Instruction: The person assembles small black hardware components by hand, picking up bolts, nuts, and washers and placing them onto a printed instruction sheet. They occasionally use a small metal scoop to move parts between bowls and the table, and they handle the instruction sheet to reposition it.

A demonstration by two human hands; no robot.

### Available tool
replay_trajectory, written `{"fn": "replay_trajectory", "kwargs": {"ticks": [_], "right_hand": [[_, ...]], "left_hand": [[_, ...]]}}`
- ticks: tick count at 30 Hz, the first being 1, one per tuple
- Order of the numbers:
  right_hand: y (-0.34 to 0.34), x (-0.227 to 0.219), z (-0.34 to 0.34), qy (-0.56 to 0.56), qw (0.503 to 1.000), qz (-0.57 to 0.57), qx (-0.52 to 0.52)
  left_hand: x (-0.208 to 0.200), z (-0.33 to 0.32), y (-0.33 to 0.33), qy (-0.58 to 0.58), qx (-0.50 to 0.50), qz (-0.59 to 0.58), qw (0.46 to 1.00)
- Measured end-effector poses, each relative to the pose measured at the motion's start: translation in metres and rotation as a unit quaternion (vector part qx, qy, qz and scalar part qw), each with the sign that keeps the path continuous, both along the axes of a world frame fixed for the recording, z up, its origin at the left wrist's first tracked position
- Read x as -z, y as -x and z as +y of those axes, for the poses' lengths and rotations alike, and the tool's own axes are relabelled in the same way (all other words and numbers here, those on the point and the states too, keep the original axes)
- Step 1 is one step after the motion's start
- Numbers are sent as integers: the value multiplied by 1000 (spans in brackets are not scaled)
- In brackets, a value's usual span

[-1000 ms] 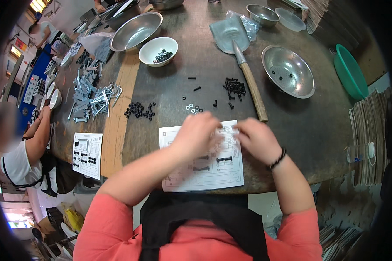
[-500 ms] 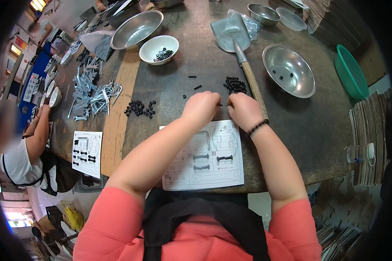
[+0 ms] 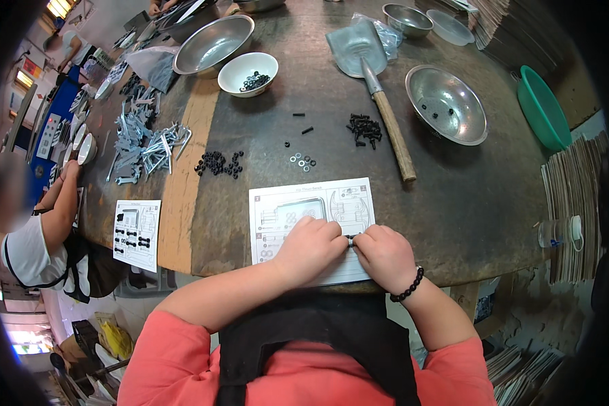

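Above a printed instruction sheet (image 3: pixel 264 196), my left hand (image 3: pixel 310 249) and my right hand (image 3: pixel 384 254) meet fingertip to fingertip. Between them they pinch a small black bolt (image 3: pixel 351 241), mostly hidden by the fingers; I cannot make out whether a nut is on it. A beaded bracelet circles my right wrist. Beyond the sheet lie several loose washers (image 3: pixel 303 162) and two single bolts (image 3: pixel 308 130). To the right of these sits a pile of black bolts (image 3: pixel 364 128), and to the left a spread of black nuts (image 3: pixel 218 164).
A metal scoop with a wooden handle (image 3: pixel 394 135) lies beside the bolts. Around stand a steel bowl (image 3: pixel 470 108), a white bowl (image 3: pixel 269 68), a larger steel bowl (image 3: pixel 183 61) and a green basin (image 3: pixel 541 108). Wrenches (image 3: pixel 135 135) are heaped left; a co-worker (image 3: pixel 37 237) sits there.
Both hands have come down toward me from beside the bolt pile onto the sheet's lower right. Washers that my left forearm and hand covered now show.
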State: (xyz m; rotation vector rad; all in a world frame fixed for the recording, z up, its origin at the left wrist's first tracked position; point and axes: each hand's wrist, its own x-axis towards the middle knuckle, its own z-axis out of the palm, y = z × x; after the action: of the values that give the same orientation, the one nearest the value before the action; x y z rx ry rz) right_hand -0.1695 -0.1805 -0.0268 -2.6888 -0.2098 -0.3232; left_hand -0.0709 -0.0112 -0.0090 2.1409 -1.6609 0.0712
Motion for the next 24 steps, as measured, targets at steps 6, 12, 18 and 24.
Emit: {"fn": "replay_trajectory", "kwargs": {"ticks": [6, 12, 18, 24], "right_hand": [[0, 1, 1, 0, 1000, 5, -2], [-25, -22, -22, -41, 998, -38, 24], [-121, -14, -54, 5, 991, 23, 131], [-173, 3, -49, 6, 959, 175, 221]], "left_hand": [[4, -1, -1, -3, -8, 26, 1000], [-14, -7, -24, 21, -75, 73, 994], [9, -72, -125, 9, -125, 64, 990], [36, -120, -165, -81, -190, 124, 971]]}}
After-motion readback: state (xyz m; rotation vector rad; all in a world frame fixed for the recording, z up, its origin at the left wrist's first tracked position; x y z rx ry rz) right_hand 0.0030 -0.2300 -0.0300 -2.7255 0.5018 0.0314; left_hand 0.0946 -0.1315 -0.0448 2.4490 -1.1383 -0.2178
